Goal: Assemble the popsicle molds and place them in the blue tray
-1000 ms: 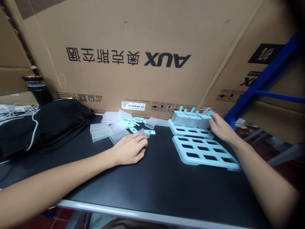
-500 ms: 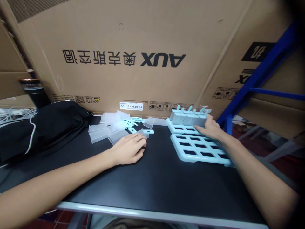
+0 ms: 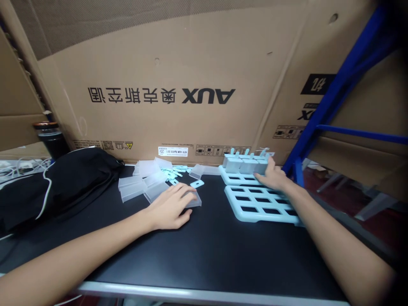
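Observation:
My left hand (image 3: pixel 174 206) lies low over the black tabletop, its fingers on a translucent popsicle mold (image 3: pixel 194 200) that partly shows beyond them. A light-blue popsicle stick (image 3: pixel 197 183) lies just past the fingertips. Left of it spread several loose clear molds (image 3: pixel 132 187) and a heap of blue sticks (image 3: pixel 174 171). My right hand (image 3: pixel 272 175) is closed round the right end of a row of filled-in molds (image 3: pixel 247 165) with blue stick tops, standing in the rear light-blue rack (image 3: pixel 231 177). Its far fingers are partly hidden. A second rack (image 3: pixel 251 216) with bare openings lies in front.
Behind the table stands a large cardboard box (image 3: pixel 153 123). On the left are a black cloth bag (image 3: pixel 86 174) with a white cable and a dark bottle (image 3: pixel 51 138). A blue metal frame (image 3: pixel 334 85) rises at the right, close to my right arm. The table's metal edge (image 3: pixel 191 294) runs along the front.
The clear mold under my left hand has come nearer to me and shows more, apart from the blue stick. My right hand stays at the rear rack. The view has tilted up slightly.

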Motion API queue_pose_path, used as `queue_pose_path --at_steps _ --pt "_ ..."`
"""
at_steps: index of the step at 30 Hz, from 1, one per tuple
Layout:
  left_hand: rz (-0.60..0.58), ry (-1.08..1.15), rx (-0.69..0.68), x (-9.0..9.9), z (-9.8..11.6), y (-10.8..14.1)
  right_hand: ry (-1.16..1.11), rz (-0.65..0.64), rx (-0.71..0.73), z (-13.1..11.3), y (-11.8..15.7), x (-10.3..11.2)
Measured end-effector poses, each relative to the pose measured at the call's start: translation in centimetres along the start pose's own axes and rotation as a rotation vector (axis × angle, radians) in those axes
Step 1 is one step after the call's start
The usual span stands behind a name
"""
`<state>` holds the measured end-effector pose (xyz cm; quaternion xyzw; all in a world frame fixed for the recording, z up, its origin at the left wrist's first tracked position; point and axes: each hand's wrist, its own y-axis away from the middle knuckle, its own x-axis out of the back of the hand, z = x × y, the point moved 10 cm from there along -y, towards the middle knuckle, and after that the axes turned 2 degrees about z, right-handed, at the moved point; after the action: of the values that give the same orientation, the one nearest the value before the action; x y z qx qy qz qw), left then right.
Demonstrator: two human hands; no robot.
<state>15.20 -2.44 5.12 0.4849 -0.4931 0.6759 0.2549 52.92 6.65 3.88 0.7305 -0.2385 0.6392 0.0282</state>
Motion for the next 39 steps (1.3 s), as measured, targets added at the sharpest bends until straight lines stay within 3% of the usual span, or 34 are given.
queue_pose_path --at_steps 4,7,10,14,17,20,26,29,34,39 --pt "-0.029 0.022 0.046 -0.6 -0.8 0.2 0.052 0.060 -0.083 0.5 1.7 3.6" --pt "-0.097 0.062 0.030 -1.1 -0.6 0.2 0.054 0.058 -0.004 -1.3 2.7 5.5" --pt "-0.189 0.039 0.003 -1.3 0.0 0.3 -0.002 -0.016 0.184 -5.8 4.2 5.1" --pt "-0.254 -0.007 -0.041 -1.3 0.6 0.5 -0.087 -0.031 0.539 -14.7 8.4 3.8" --pt "-0.227 0.065 -0.136 -1.1 1.5 0.7 -0.155 -0.008 0.765 -20.0 12.0 3.0" --pt "-0.108 0.149 -0.225 -0.5 2.2 0.9 -0.175 -0.010 0.903 -22.8 14.1 1.9" --pt "0.042 0.252 -0.312 0.0 2.8 1.2 -0.163 -0.165 0.930 -23.5 15.4 -0.6" --pt "0.074 0.245 -0.273 0.2 2.4 1.1 -0.167 -0.172 0.941 -23.4 15.9 -0.4" --pt "-0.003 0.116 -0.129 -0.4 1.6 0.8 -0.225 -0.199 0.927 -22.9 15.7 -0.1" --pt "0.049 0.043 -0.157 -0.1 2.0 0.7 -0.345 -0.191 0.872 -22.3 14.8 0.7"
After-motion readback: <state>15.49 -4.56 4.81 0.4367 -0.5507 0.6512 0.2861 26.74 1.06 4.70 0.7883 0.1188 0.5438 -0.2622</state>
